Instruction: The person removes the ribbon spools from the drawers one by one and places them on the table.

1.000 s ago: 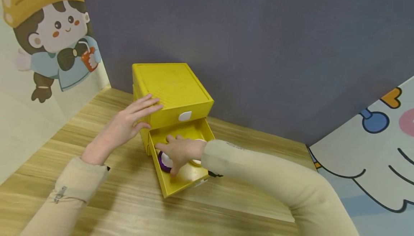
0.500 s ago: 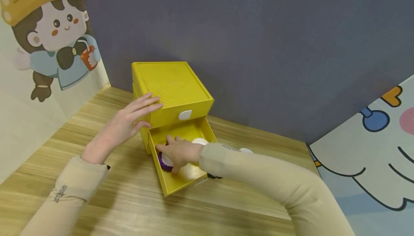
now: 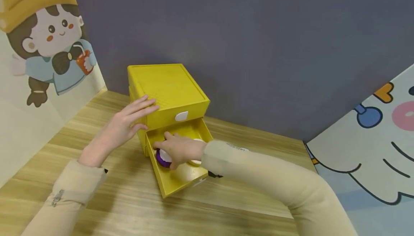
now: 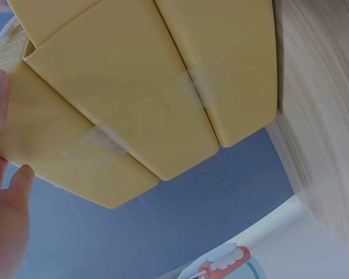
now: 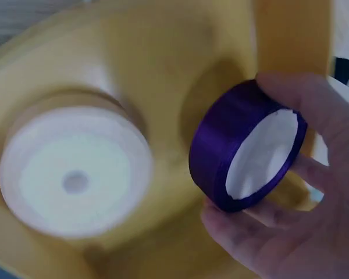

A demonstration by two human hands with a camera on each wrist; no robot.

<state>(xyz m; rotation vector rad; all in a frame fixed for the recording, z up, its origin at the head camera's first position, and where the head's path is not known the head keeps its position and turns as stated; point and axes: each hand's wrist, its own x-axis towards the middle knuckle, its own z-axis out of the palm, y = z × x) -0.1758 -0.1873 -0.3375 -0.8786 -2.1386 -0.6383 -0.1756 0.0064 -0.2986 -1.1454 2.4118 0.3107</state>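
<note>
Right arm: stretched over the drawer [image 3: 181,184], hand [image 3: 182,150] reaching down inside, thumb and fingers gripping purple ribbon roll [image 5: 241,148] | ribbon roll: inside drawer, near white roll [image 5: 75,154] | left hand [image 3: 124,120]: fingers extended, resting on cabinet [image 3: 171,85] above drawer

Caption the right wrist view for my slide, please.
The right hand grips a purple ribbon roll beside a white spool inside the yellow drawer.

Head view: moderate, even light; pale glare on drawer [image 3: 182,179] floor; soft shadow at its six o'clock. Left wrist: dim, bluish. Right wrist: soft focus; white spool [image 5: 99,160] washed out, nine o'clock.
</note>
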